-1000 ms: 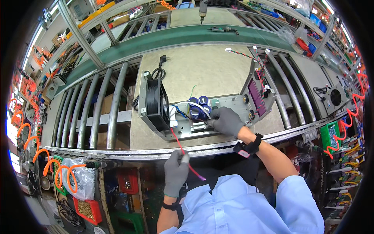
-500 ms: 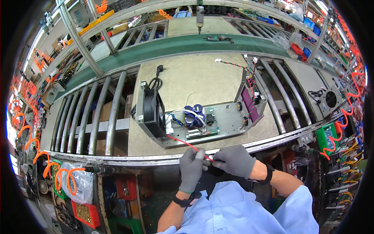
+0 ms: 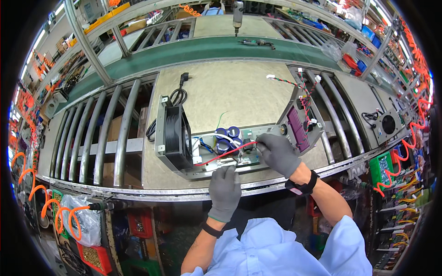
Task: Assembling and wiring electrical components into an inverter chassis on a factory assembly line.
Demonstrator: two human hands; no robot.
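Observation:
An open grey metal chassis (image 3: 193,173) lies on the work board before me, with a black fan (image 3: 177,138) at its left end and a purple board (image 3: 297,129) at its right end. Between them sit a green circuit board (image 3: 251,155) and blue capacitors (image 3: 222,141). My right hand (image 3: 279,155), gloved in grey, pinches the far end of a red wire (image 3: 221,156) above the circuit board; the wire runs from beside the fan. My left hand (image 3: 224,191), also gloved, has its fingers drawn together at the chassis's front edge; what they grip, if anything, is hidden.
Metal rollers (image 3: 103,138) flank the board on both sides. A black power cord (image 3: 179,94) lies behind the fan. An electric screwdriver (image 3: 237,18) hangs over the green belt (image 3: 193,48). A red bin of screws (image 3: 94,257) stands low at left, a green bin (image 3: 382,168) at right.
Both hands have moved forward from the table's front edge to the chassis. The right hand has carried the red wire's end over the circuit board; the left has let go of the wire.

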